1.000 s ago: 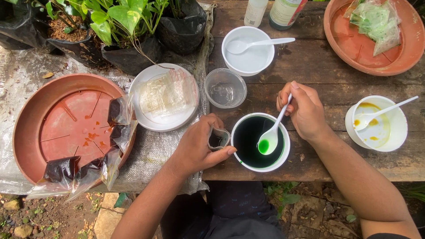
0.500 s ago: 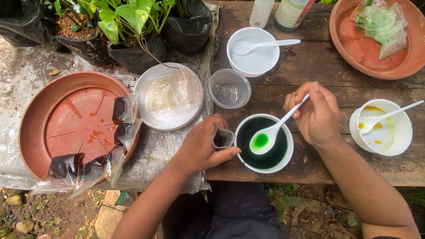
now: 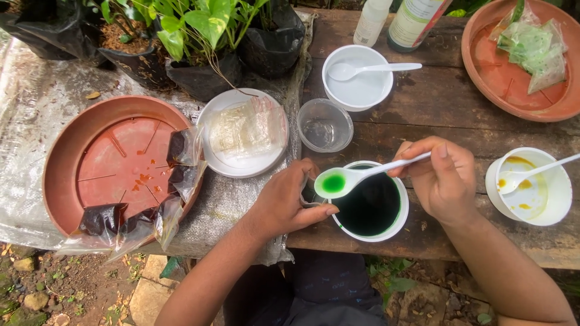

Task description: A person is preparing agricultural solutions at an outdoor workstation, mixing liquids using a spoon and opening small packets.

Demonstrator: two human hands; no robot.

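Right hand (image 3: 444, 181) pinches white spoon (image 3: 356, 178), green liquid in its bowl, now lifted to the left rim of the green-filled cup (image 3: 371, 202) near the counter (image 3: 447, 115) front edge. Left hand (image 3: 284, 202) closed on a small clear bag (image 3: 309, 194) beside the rim; little room between.

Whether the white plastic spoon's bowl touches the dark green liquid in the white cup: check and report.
Apart. The head view shows the white plastic spoon lifted above the dark green liquid, its bowl over the white cup rim.
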